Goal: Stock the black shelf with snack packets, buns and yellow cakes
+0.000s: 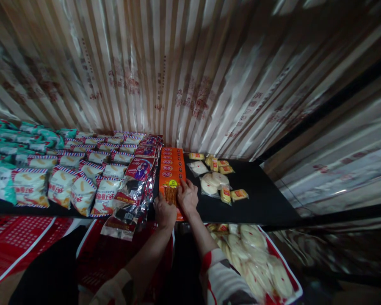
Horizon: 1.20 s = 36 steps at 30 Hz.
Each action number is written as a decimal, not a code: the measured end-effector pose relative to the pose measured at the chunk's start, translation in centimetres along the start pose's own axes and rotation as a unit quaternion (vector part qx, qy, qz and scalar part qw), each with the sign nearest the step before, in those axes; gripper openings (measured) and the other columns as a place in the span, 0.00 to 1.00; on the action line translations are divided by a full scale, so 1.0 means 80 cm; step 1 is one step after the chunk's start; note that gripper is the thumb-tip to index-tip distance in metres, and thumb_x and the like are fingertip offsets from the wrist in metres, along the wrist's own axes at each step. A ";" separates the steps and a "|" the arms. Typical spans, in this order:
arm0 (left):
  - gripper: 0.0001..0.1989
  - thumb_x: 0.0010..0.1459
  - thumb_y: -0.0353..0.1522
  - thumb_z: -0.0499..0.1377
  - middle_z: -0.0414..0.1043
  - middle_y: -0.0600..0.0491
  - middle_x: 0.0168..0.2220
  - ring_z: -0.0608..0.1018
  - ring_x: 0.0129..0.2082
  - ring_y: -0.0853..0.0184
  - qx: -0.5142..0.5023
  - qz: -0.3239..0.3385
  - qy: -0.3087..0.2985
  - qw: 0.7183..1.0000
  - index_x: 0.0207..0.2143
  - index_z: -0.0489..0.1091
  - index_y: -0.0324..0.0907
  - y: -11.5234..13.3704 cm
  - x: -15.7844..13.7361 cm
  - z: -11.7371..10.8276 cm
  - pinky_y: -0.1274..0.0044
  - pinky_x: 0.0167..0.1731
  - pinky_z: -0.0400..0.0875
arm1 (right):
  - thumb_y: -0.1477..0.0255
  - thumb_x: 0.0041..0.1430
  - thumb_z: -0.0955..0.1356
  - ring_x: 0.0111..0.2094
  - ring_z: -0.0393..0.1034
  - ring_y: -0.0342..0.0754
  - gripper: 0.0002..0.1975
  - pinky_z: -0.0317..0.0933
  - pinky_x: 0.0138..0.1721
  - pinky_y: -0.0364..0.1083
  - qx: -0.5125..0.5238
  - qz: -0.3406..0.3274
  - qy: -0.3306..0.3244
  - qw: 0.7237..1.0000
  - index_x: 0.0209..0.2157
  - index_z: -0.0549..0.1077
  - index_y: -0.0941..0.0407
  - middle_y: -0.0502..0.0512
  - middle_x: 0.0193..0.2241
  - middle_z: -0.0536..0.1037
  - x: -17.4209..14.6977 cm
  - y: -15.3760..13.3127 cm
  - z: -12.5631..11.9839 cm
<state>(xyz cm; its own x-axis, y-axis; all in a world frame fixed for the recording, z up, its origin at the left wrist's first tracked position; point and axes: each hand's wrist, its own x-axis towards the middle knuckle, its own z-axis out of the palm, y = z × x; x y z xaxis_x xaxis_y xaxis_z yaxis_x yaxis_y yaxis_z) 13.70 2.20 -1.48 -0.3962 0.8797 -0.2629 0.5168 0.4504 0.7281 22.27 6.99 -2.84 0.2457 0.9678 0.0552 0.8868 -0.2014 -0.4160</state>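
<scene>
An overlapping row of orange snack packets [172,169] lies on the black shelf. The nearest one has a see-through window with brown sticks or strips inside. My left hand [165,212] grips its left side near the front, fingers curled. On the opposite side my right hand [187,196] holds the same packet, its fingertips resting on the edge. My hands partly cover its lower half. Just left of the row stand stacked purple and dark packets [138,169]. To the right lie white round flat cakes in clear wrap [211,183] and small yellow packets [239,194].
White snack bags with striped edges [63,184] and green bags [3,182] fill the shelf's left. Below are red baskets [19,241]; the right one contains wrapped white rounds [254,254]. A printed plastic sheet [190,76] hangs behind the black shelf [266,195].
</scene>
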 end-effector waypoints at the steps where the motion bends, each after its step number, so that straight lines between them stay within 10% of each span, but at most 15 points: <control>1: 0.25 0.53 0.24 0.51 0.65 0.40 0.52 0.67 0.54 0.57 0.001 0.005 0.002 1.000 0.55 0.60 0.35 -0.001 0.000 0.002 0.70 0.53 0.60 | 0.69 0.61 0.58 0.53 0.55 0.53 0.21 0.55 0.50 0.46 0.003 0.002 -0.001 1.000 0.54 0.67 0.53 0.54 0.56 0.64 0.000 0.000 0.000; 25: 0.26 0.50 0.25 0.52 0.52 0.35 0.61 0.56 0.61 0.50 0.060 0.052 0.015 0.997 0.54 0.61 0.28 -0.002 -0.020 0.004 0.64 0.57 0.55 | 0.68 0.61 0.57 0.52 0.55 0.54 0.22 0.52 0.53 0.49 0.019 -0.023 0.054 0.998 0.54 0.68 0.56 0.58 0.55 0.66 -0.003 0.012 0.023; 36: 0.24 0.45 0.17 0.47 0.69 0.45 0.50 0.66 0.55 0.63 -0.087 0.231 0.029 0.969 0.44 0.68 0.37 -0.038 -0.089 -0.012 0.68 0.57 0.60 | 0.67 0.60 0.56 0.45 0.67 0.48 0.20 0.62 0.47 0.47 0.174 -0.136 0.148 0.964 0.45 0.72 0.58 0.60 0.44 0.73 -0.068 0.008 -0.016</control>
<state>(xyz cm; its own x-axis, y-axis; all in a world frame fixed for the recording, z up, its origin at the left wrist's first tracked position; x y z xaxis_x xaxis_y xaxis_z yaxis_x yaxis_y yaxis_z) 14.19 -5.58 -1.23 -0.1973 0.9690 0.1489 0.5149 -0.0268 0.8568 21.99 1.40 -2.25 0.1684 0.8818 0.4405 0.7613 0.1676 -0.6264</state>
